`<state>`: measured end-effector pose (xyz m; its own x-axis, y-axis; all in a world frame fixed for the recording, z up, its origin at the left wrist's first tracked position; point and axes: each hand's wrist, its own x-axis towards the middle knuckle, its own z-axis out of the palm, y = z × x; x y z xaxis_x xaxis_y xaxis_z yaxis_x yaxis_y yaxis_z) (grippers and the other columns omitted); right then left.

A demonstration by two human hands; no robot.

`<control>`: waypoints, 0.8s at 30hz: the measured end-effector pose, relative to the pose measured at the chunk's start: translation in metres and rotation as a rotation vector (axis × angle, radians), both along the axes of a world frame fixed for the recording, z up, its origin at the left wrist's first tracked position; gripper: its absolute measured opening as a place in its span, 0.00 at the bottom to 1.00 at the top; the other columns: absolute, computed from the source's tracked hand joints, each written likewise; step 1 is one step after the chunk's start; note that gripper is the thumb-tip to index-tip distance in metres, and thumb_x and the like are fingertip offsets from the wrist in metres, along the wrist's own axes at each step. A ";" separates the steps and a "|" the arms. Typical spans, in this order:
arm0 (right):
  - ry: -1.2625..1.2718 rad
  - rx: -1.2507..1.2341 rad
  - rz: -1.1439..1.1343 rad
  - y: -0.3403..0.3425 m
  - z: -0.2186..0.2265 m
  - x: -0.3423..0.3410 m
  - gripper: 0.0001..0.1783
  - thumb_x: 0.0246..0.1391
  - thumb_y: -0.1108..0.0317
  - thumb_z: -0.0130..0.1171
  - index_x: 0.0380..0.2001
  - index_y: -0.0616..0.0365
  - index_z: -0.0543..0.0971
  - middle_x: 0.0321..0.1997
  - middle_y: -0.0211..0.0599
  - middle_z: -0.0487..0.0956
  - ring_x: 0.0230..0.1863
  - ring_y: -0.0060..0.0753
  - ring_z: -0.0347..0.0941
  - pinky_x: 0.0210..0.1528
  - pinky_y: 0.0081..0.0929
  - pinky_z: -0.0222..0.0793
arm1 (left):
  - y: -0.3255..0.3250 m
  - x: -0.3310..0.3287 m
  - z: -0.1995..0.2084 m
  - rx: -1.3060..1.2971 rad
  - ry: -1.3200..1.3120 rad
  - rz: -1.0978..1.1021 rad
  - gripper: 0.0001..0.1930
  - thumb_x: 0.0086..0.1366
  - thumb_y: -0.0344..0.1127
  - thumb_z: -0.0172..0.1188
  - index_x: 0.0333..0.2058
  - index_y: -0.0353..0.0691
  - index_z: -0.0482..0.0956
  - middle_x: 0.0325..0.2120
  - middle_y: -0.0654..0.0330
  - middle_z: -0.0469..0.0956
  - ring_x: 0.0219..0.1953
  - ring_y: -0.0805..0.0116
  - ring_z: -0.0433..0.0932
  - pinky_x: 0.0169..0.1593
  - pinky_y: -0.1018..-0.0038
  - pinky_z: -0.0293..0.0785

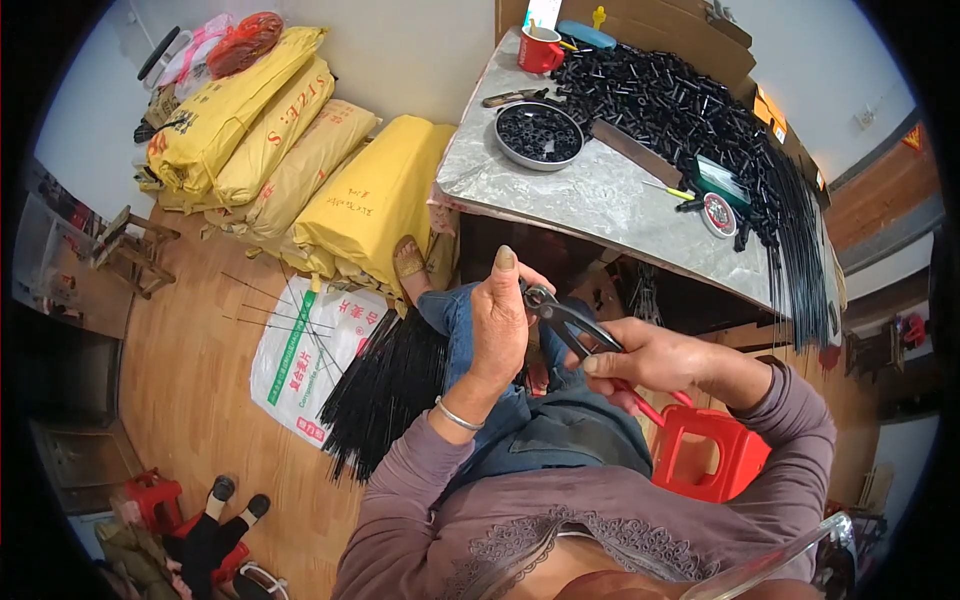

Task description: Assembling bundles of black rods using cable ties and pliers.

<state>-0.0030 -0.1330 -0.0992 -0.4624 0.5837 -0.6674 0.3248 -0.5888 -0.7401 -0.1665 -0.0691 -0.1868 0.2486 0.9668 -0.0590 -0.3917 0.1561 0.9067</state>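
Observation:
My right hand (655, 358) is wrapped around a pair of end-cutting pincers (572, 322) with black upper arms and red handle ends. The rounded jaws point up and to the left, right beside the fingers of my left hand (499, 325). That hand is closed with its thumb upward; whatever it pinches at the jaws is too small or hidden to name. Both hands are above my lap, in front of the table's near edge. To the left of my legs, a bundle of long thin black rods (390, 385) lies on a white printed sack (310, 365).
The grey marble-patterned table (580, 205) bears a heap of short black tubes (660, 100), a metal bowl (540, 137) of small black rings, a red mug (541, 50) and a yellow-handled screwdriver (668, 190). Yellow sacks (370, 190) are stacked left. A red stool (710, 455) stands right. Another person's legs (205, 540) show lower left.

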 end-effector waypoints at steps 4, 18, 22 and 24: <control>-0.442 0.178 0.123 0.003 0.010 -0.015 0.12 0.65 0.61 0.46 0.37 0.60 0.66 0.24 0.31 0.70 0.18 0.22 0.69 0.18 0.25 0.67 | -0.003 0.002 -0.012 0.068 0.136 0.066 0.33 0.70 0.60 0.38 0.20 0.37 0.75 0.11 0.69 0.64 0.15 0.84 0.60 0.19 0.85 0.54; -0.234 0.098 0.108 0.013 0.017 0.006 0.19 0.64 0.57 0.49 0.49 0.61 0.67 0.25 0.27 0.69 0.25 0.18 0.70 0.25 0.20 0.70 | 0.006 0.000 -0.010 -0.051 0.002 -0.034 0.34 0.69 0.62 0.39 0.20 0.37 0.74 0.11 0.69 0.65 0.14 0.84 0.59 0.18 0.84 0.54; -0.263 0.062 0.113 0.014 0.023 0.004 0.15 0.64 0.57 0.48 0.43 0.58 0.67 0.22 0.24 0.64 0.19 0.16 0.63 0.21 0.18 0.65 | 0.004 0.004 -0.007 -0.004 0.028 -0.017 0.34 0.69 0.62 0.39 0.19 0.37 0.74 0.10 0.69 0.64 0.14 0.83 0.59 0.19 0.83 0.53; -0.273 0.033 0.103 0.014 0.024 0.002 0.14 0.65 0.58 0.48 0.42 0.57 0.66 0.21 0.23 0.63 0.19 0.15 0.60 0.20 0.18 0.63 | 0.003 0.006 -0.007 -0.005 0.059 -0.005 0.34 0.69 0.62 0.38 0.19 0.37 0.74 0.10 0.69 0.64 0.15 0.83 0.60 0.19 0.82 0.53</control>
<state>-0.0006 -0.1190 -0.0755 -0.3260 0.5665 -0.7568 0.5712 -0.5199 -0.6352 -0.1601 -0.0659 -0.1940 0.2490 0.9653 -0.0785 -0.3371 0.1624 0.9274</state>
